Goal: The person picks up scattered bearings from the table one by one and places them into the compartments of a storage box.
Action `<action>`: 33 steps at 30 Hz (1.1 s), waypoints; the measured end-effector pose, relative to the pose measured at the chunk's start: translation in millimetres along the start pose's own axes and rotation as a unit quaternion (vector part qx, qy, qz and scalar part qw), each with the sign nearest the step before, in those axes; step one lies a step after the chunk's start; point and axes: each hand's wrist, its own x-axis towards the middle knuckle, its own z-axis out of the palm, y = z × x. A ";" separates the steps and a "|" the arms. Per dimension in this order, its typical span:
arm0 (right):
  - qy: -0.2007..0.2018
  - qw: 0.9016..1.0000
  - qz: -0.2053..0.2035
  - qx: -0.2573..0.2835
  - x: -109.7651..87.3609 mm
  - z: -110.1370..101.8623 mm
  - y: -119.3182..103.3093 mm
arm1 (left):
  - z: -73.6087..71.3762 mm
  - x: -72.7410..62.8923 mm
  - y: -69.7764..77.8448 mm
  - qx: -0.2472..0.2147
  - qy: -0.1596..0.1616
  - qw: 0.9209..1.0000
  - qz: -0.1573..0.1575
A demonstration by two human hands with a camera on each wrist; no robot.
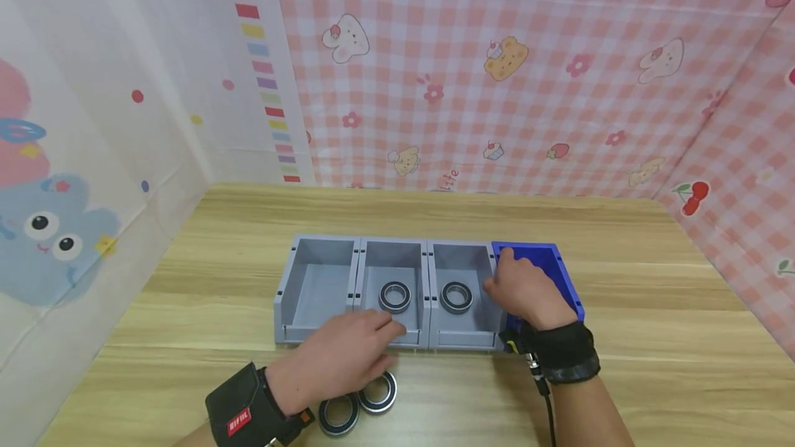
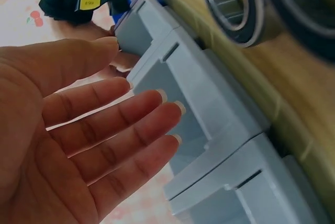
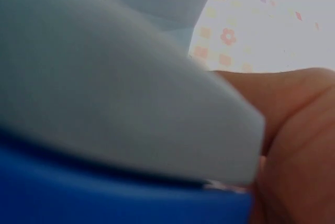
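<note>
My left hand [image 1: 341, 357] hovers palm down at the front edge of the grey bins, its fingers extended and apart with nothing between them; the left wrist view shows the same hand [image 2: 104, 130] from the palm side. Below it on the table lie two ball bearings, one [image 1: 379, 392] beside another [image 1: 323, 414]. My right hand [image 1: 528, 288] is at the adjoining walls of the right-hand grey bin [image 1: 462, 341] and the blue bin [image 1: 546, 251]. Its fingertips are mostly hidden, so whether it grips anything is unclear. Bearings lie in the middle grey bin [image 1: 394, 296] and right-hand grey bin.
The left grey bin [image 1: 317, 295] holds nothing visible. All the bins stand side by side in a row on the wooden table [image 1: 652, 336]. A cable [image 1: 550, 416] hangs from the right wrist strap. Patterned cloth [image 1: 459, 74] stands behind the table and along both sides.
</note>
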 end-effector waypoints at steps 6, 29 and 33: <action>-0.002 1.000 -0.002 -0.008 0.8 -0.7 0.1 | 10.1 -8.1 3.5 -0.005 -0.012 1.000 0.006; -0.007 1.000 -0.001 -0.005 -0.6 0.3 0.6 | 33.7 -19.9 12.7 0.011 -0.092 0.996 0.017; -0.007 1.000 -0.002 -0.003 -0.8 0.4 0.3 | 35.0 -22.1 12.7 0.025 -0.085 0.996 0.026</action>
